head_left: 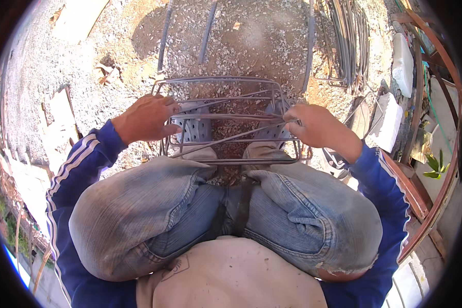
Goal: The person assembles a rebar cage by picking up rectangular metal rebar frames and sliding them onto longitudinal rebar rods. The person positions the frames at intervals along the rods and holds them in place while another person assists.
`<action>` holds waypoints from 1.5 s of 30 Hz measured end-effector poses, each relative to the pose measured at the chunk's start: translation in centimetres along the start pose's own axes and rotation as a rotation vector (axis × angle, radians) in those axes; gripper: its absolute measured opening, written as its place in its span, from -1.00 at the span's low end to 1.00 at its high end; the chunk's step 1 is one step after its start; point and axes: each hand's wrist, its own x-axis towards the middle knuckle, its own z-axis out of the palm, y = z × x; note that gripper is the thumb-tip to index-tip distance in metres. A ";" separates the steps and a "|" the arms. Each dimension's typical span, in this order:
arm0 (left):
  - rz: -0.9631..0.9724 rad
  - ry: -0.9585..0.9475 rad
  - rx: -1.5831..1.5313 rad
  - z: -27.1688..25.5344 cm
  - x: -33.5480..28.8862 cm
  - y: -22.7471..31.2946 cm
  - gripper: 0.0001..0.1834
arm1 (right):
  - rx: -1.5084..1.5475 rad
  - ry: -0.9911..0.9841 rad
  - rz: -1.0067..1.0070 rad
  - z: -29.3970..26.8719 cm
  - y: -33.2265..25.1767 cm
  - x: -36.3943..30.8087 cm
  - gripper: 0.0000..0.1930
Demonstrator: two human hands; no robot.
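Observation:
A set of bent rebar stirrups (pixel 226 117), thin grey-brown rods shaped into rectangles, sits in front of my shins, over my feet. My left hand (pixel 148 117) is curled round the left ends of the rods, thumb toward me and fingers on the far side. At the right ends my right hand (pixel 315 126) is closed, thumb and fingers pinching the rods near the middle bars. Some rods cross at a slant between the hands. Beneath them show my grey clogs with holes (pixel 194 129).
Straight bars (pixel 208 33) lie on the gravel (pixel 251 46) ahead. A bundle of long rods (pixel 350 43) is at the far right, near white blocks (pixel 386 122) and rusty metal frames (pixel 436 46). A pale board (pixel 79 18) lies far left. My bent knees are close behind the stirrups.

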 end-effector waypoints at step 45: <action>-0.079 0.692 -0.679 -3.1 -2.3 -1.2 -0.85 | 0.672 0.972 -0.149 1.6 2.6 -2.7 -0.70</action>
